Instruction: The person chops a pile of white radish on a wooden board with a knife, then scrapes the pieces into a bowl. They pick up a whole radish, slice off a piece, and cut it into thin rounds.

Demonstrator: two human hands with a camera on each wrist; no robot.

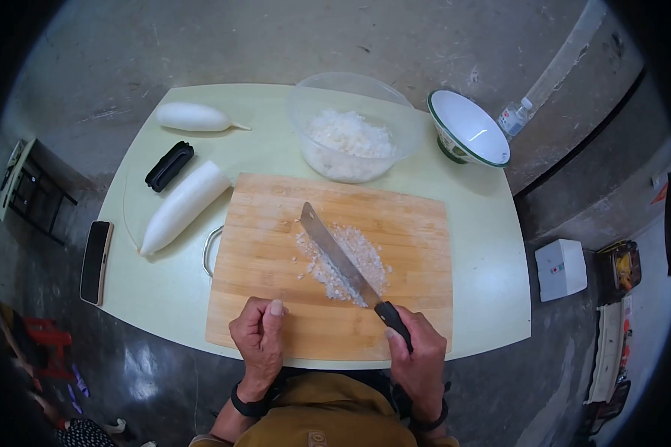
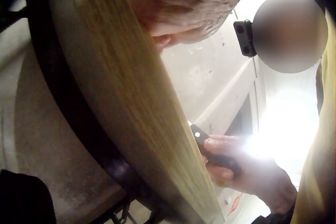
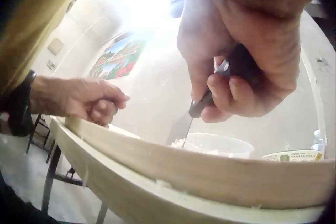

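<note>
The knife [image 1: 341, 257] is over the wooden board [image 1: 257, 223], with its blade slanting across a pile of chopped white bits [image 1: 367, 257]. The board lies on the bench [image 1: 488, 253]. The right hand [image 1: 421, 350] has its fingers curled around the black handle [image 1: 393, 324]. The left hand [image 1: 259, 339] has its fingers bent in, with nothing in them. It is at the near edge of the board, but I cannot tell if it touches the wood. Past the board is a clear bowl [image 1: 404, 123] with white shreds [image 1: 350, 134] inside.
</note>
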